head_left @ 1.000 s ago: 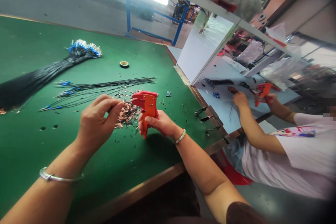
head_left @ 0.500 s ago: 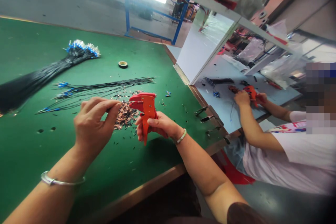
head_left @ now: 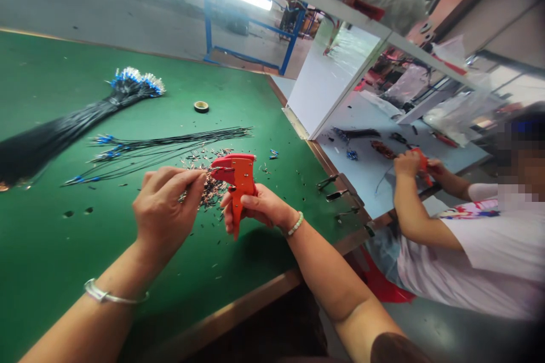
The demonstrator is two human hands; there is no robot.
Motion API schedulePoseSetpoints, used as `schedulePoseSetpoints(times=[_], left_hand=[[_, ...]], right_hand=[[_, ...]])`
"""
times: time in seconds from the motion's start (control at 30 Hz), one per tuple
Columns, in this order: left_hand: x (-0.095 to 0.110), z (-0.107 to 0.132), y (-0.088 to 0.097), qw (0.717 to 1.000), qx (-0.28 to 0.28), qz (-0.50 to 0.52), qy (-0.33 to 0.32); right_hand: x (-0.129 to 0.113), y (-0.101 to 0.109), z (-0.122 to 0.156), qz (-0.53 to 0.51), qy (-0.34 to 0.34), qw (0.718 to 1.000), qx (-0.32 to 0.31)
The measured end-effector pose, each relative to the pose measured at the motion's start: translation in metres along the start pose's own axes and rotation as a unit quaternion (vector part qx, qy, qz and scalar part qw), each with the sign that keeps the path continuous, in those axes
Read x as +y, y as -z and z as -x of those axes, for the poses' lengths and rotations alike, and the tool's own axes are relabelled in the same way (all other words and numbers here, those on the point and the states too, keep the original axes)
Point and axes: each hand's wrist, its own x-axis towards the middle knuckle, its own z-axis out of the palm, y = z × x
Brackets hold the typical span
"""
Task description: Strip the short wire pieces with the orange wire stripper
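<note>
Green workbench (head_left: 63,244) carries one thick wire bundle (head_left: 63,108), one loose spread of wires (head_left: 162,142) and one red wire stripper (head_left: 242,181), nose pointing left and handle down, clenched in the right hand (head_left: 259,210), just beside the left hand (head_left: 166,210), pinched closed above copper scraps (head_left: 210,195).

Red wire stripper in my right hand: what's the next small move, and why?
Probably squeeze the red wire stripper with your right hand. That hand already wraps its grip, and the thin wire pinched by your left hand appears to reach the tool's nose, though exactly how far in is hard to see.
</note>
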Motion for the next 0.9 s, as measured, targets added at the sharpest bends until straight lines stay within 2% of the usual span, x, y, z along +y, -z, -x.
schedulePoseSetpoints(times=[0.4,0.7,0.9], left_hand=[[-0.0029,0.0021,0.0009,1.0,-0.006,-0.001,-0.011],[-0.0012,-0.003,0.0025,1.0,0.013,0.013,-0.016],[-0.0078,-0.0027,0.0032,1.0,0.0,0.012,-0.002]], right_hand=[[0.0,0.0009,-0.0001,0.017,0.019,1.0,-0.002],[0.0,-0.0026,-0.0007,0.029,0.009,0.999,0.034],[-0.001,-0.0044,-0.0011,0.053,0.014,0.997,0.054]])
